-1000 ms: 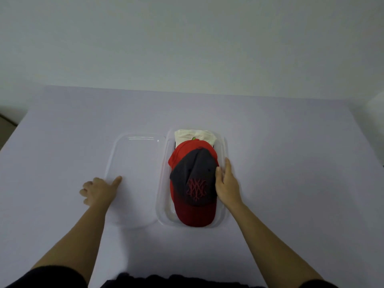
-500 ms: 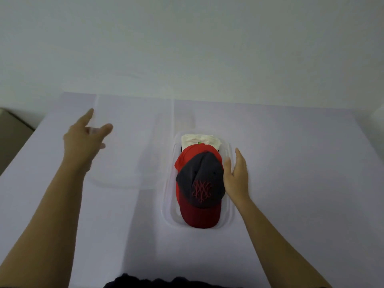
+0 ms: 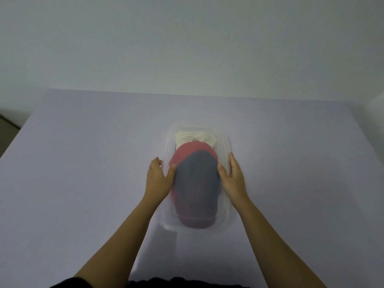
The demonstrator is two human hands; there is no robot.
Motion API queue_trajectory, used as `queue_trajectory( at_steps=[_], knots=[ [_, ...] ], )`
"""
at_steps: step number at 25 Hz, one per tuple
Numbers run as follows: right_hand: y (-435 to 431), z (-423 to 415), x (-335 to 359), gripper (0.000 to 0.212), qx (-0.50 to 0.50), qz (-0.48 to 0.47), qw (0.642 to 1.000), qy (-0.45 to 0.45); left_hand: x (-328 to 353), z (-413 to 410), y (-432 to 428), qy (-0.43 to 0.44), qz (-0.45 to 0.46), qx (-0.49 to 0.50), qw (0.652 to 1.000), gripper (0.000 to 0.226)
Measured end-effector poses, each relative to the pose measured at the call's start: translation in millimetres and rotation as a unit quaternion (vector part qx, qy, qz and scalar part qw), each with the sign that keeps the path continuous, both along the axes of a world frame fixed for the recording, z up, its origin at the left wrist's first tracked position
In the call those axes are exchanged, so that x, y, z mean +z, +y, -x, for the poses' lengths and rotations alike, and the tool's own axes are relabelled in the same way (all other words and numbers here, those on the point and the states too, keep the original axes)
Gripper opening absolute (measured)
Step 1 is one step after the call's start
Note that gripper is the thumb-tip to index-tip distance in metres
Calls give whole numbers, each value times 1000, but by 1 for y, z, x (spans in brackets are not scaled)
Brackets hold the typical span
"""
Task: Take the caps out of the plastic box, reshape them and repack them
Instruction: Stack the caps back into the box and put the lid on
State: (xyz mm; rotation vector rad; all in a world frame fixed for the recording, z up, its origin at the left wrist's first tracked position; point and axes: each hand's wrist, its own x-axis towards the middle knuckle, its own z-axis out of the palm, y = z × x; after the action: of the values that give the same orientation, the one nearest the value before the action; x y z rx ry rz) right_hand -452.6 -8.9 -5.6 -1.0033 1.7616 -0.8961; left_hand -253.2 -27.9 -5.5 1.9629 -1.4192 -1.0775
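A clear plastic box (image 3: 166, 226) stands at the middle of the table with its translucent lid (image 3: 227, 206) lying over it. Through the lid I see, hazily, a red and grey cap (image 3: 197, 183) on top and a white cap (image 3: 195, 136) at the far end beneath it. My left hand (image 3: 157, 180) grips the lid's left edge, thumb on top and fingers curled over the side. My right hand (image 3: 233, 179) holds the right edge the same way, thumb on the lid and fingers along the rim.
The box sits on a wide pale lilac table (image 3: 83, 167). A plain wall (image 3: 187, 48) rises right behind the table's far edge. The table's left edge runs diagonally at the frame's left, with a dark floor strip beyond it.
My left hand has carried the lid from the left, lifted it, and brought it down over the box. My right hand shifted from the box's side to the lid's right edge.
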Motion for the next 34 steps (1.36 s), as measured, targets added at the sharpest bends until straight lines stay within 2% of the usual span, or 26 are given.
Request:
queue_trajectory(
  at_steps=[3, 5, 15, 24, 34],
  knots=[
    [0, -4, -7, 58, 8, 6, 1000, 16, -9, 5, 0, -26, 41, -75, 996, 59],
    [-1, -5, -13, 57, -1, 0, 1000, 13, -12, 6, -3, -63, 32, -108, 992, 52],
    [-6, -5, -22, 58, -13, -17, 999, 41, -13, 13, -6, -127, 24, -92, 987, 49],
    [-14, -1, -25, 57, -15, 3, 999, 38, -13, 12, -15, -128, 10, -88, 988, 49],
    [-154, 47, -10, 57, -6, 29, 999, 37, -12, 55, -157, -95, 31, -88, 991, 48]
  ],
)
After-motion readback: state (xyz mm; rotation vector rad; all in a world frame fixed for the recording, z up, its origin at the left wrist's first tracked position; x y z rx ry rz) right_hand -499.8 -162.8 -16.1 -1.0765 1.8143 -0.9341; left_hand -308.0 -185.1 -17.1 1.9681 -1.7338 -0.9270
